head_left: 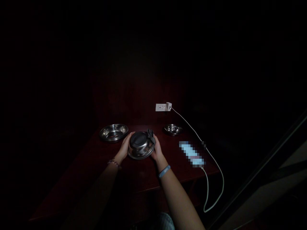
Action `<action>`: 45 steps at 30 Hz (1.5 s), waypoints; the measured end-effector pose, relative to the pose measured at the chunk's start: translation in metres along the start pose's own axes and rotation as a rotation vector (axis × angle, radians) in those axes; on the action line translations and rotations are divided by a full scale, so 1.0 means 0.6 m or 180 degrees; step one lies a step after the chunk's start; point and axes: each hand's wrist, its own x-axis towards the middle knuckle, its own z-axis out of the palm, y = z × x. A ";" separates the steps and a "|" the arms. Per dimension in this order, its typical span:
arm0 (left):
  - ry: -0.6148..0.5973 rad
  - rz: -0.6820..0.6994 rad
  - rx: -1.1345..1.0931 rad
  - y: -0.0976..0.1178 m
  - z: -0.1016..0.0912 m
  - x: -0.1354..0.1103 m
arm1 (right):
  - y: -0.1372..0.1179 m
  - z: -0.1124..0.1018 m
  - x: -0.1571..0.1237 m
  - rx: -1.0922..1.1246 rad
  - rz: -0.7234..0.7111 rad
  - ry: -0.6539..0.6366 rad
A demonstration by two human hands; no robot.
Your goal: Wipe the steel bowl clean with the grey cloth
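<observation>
Fingers (129, 136) hold an upturned bowl (139, 145); dark cloth (151, 135) touches it.

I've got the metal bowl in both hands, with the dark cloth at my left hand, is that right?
Not quite: the head view shows the dark cloth at the right hand, not the left hand. The metal bowl is indeed in both hands.
</observation>
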 end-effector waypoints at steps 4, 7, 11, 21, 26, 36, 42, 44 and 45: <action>0.0051 -0.0469 -0.0192 0.002 0.000 -0.003 | 0.001 -0.001 0.001 0.0087 -0.0075 -0.0008; -0.0236 -0.0881 -0.0308 0.007 -0.002 -0.006 | 0.002 -0.004 0.005 0.0137 -0.0095 0.0040; -0.0289 -0.0944 -0.0330 0.009 -0.007 -0.002 | 0.004 -0.008 0.008 0.0095 -0.0043 0.0028; 0.0118 -0.0791 -0.0428 0.012 0.002 0.000 | 0.026 -0.023 0.027 0.0064 -0.0521 0.0479; 0.0269 -0.0820 -0.0666 0.019 0.005 -0.001 | 0.022 -0.031 0.029 0.0287 -0.0701 0.0767; 0.0485 -0.0597 -0.0742 0.019 -0.003 0.005 | 0.011 -0.033 0.020 0.0106 -0.1087 0.0995; 0.0574 -0.0549 -0.0734 0.022 -0.003 0.003 | 0.012 -0.001 0.010 -0.0059 -0.1235 0.0358; 0.0527 -0.0506 -0.0707 0.020 -0.002 0.003 | 0.013 0.007 0.005 -0.0060 -0.1289 0.0102; 0.0505 -0.0488 -0.0700 0.019 -0.002 0.003 | 0.014 0.008 0.003 -0.0091 -0.1261 0.0044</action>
